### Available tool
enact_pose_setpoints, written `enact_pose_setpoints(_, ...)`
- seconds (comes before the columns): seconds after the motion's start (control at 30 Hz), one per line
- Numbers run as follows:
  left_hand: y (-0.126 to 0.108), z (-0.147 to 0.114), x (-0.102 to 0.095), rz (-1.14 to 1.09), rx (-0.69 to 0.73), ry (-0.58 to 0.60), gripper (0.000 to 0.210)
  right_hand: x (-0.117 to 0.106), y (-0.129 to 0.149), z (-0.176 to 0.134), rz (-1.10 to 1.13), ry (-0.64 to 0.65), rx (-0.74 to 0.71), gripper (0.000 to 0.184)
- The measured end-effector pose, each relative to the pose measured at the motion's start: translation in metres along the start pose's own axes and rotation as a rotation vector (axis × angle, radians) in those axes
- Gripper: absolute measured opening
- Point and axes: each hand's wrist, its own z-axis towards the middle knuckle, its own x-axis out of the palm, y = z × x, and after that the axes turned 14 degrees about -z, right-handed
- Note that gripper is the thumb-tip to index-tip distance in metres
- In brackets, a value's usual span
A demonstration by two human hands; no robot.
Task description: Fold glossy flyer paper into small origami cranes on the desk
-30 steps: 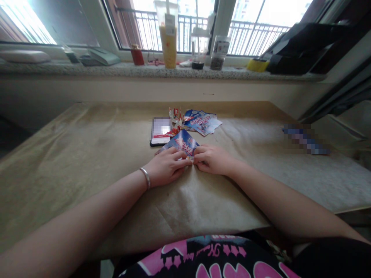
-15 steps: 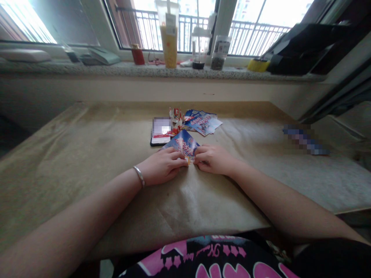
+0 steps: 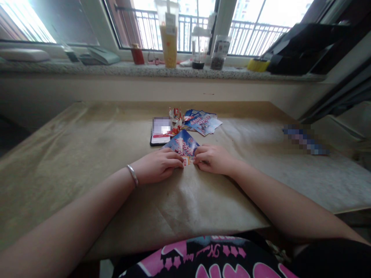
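A blue printed sheet of paper (image 3: pixel 183 143) with red and white lettering lies on the table in front of me, one corner pointing away. My left hand (image 3: pixel 158 164) grips its near left edge, fingers bent over the paper. On the near right edge, my right hand (image 3: pixel 213 159) pinches the sheet between thumb and fingers. Between the two sets of fingertips a small orange and white printed patch shows. A phone (image 3: pixel 158 143) with a blurred screen lies just beyond my left hand. Behind the sheet sit red and white folded paper pieces (image 3: pixel 175 114).
Several similar blue sheets (image 3: pixel 203 122) lie fanned out at the back of the table (image 3: pixel 101 154). A blurred bluish strip (image 3: pixel 305 141) is at the far right. Cups and jars, one a tall cup of yellow contents (image 3: pixel 169 46), line the stone windowsill (image 3: pixel 116 69).
My left hand has slid a little to the left along the paper's near edge, uncovering more of the orange patch. My right hand has stayed where it was.
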Motion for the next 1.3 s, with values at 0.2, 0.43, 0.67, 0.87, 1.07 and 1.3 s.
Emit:
enact_pose_setpoints(0.2, 0.002, -0.001, -0.002, -0.041, -0.016, 0.014, 0.034, 0.001, -0.001, 0.0, 0.0, 0.005, -0.009, 0.017)
enact_pose_setpoints(0.43, 0.006, -0.003, -0.002, -0.065, -0.01, 0.011, 0.037, 0.003, -0.002, -0.002, 0.01, -0.025, -0.009, 0.016)
enact_pose_setpoints(0.67, 0.005, -0.004, -0.006, -0.084, -0.006, 0.017, 0.033, 0.002, -0.002, -0.002, 0.004, -0.024, -0.013, 0.017)
enact_pose_setpoints(0.87, 0.005, -0.004, -0.007, -0.104, -0.013, 0.009, 0.031, 0.002, -0.004, -0.003, 0.02, -0.012, -0.017, 0.018)
enact_pose_setpoints(1.07, 0.005, -0.006, -0.011, -0.118, -0.038, 0.037, 0.03, 0.001, -0.004, -0.004, 0.04, 0.006, -0.008, 0.016)
enact_pose_setpoints(1.3, 0.006, -0.009, -0.013, -0.106, -0.002, 0.03, 0.031, 0.001, -0.005, -0.004, 0.038, 0.011, -0.001, 0.017)
